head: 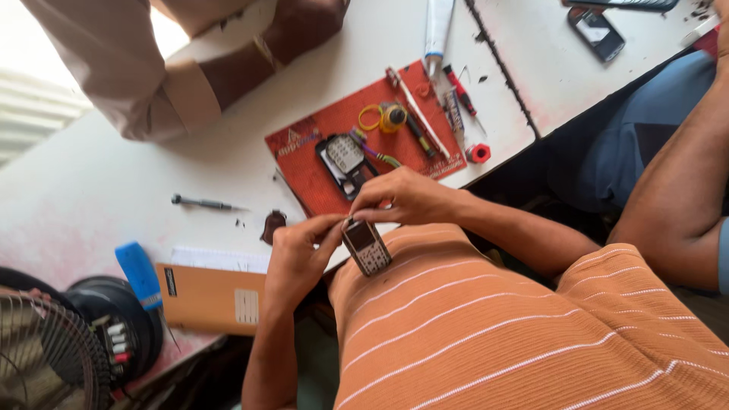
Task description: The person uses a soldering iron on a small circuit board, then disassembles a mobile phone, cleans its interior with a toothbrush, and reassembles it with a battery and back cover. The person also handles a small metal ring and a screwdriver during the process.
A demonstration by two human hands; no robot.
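Head view: small keypad phone (366, 246) held between both hands over the person's lap, just off the near edge of the white table (99, 175). Left hand (298, 254) pinches the phone's upper end with thumb and fingers; right hand (402, 196) is closed on the same end from the other side, so the two hands meet at the phone. Red work mat (326, 133) lies on the table beyond the hands, carrying an opened phone body (345, 161), a yellow ring (370, 117) and slim tools. Loose screwdriver (201, 203) rests on the table beyond the left hand. Orange notebook (213, 298) and blue object (138, 275) sit at the near table edge. Another person's forearm (676, 190) crosses the view beyond the right hand.
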